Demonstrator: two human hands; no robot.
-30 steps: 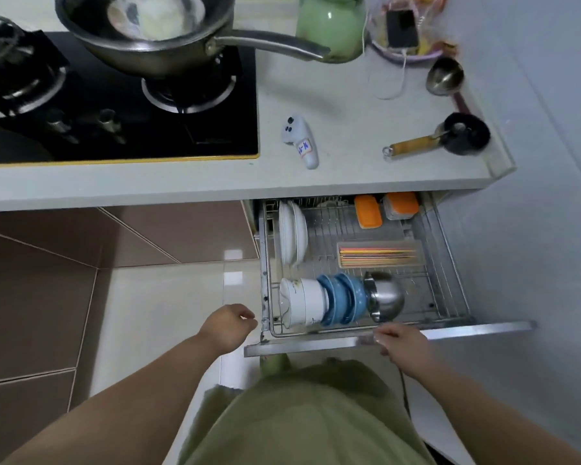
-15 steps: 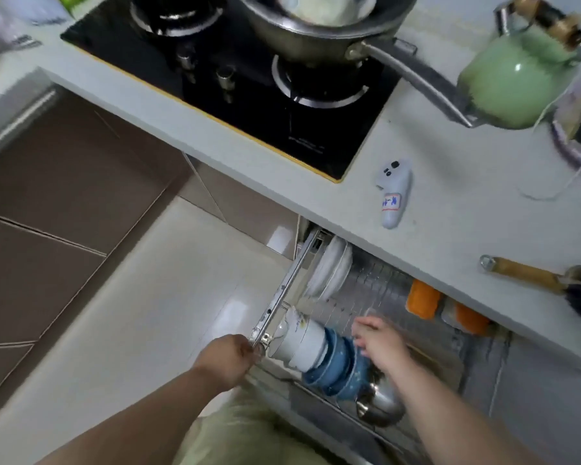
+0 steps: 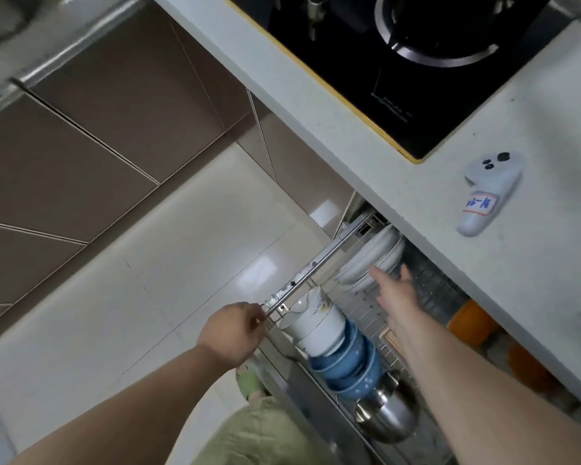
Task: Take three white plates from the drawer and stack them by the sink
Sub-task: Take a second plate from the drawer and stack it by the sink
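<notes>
Moved: your right hand (image 3: 391, 290) has reached past the bowls, fingers spread, nothing held.
Plates: upright white ceramic plates (image 3: 371, 260) just beyond your fingertips.
Left hand (image 3: 232, 333): curled on the drawer's steel rail (image 3: 316, 266).
Risk: pinching only one rim may tip neighbouring plates.

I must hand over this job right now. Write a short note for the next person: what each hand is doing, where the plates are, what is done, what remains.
Left hand: closed on the front end of the drawer's side rail.
Right hand: open and empty, fingers spread, reaching into the drawer right by the white plates; contact is not clear.
Plates: on edge in the wire rack at the back of the open drawer, under the counter edge. The white and blue bowls lie nearer the front.
Done: drawer is open.
Left: take out three white plates and stack them by the sink, which is not clearly in view.
</notes>
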